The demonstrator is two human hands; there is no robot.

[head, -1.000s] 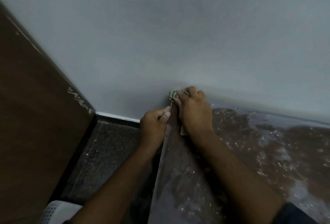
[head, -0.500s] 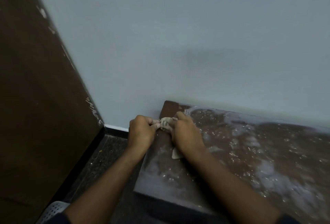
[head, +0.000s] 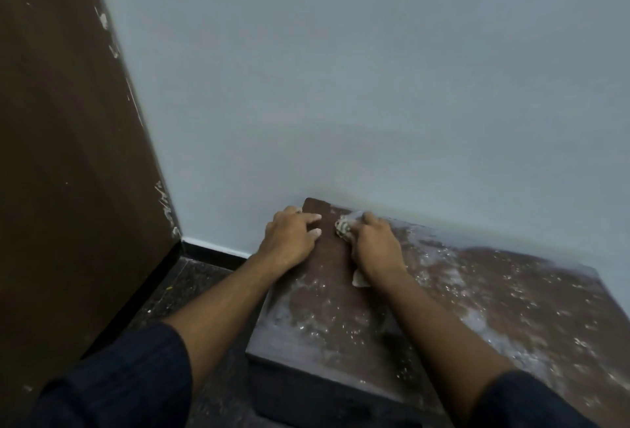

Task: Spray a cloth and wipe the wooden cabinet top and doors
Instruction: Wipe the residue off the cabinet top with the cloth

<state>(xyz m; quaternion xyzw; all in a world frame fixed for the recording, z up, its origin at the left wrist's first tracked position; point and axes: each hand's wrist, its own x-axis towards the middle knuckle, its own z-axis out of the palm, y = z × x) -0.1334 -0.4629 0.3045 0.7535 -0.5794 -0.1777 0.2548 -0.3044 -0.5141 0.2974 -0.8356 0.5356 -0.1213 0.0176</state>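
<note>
The wooden cabinet top is dark brown, streaked with white dust and wet specks, and runs along the wall. My right hand presses a small crumpled pale cloth onto the top near its far left corner; a cloth tip shows by my wrist. My left hand rests flat on the left edge of the top, fingers spread, holding nothing. A strip between the hands looks wiped. No spray bottle is in view, and the cabinet doors are hidden below.
A pale blue-grey wall stands right behind the cabinet. A tall dark brown wooden panel with chipped edge fills the left. Dark speckled floor lies between them, with a black skirting at the wall's foot.
My left hand let go of the cloth and now lies flat on the cabinet's left edge. The right hand keeps the cloth. The camera has pulled back and shows more of the top.
</note>
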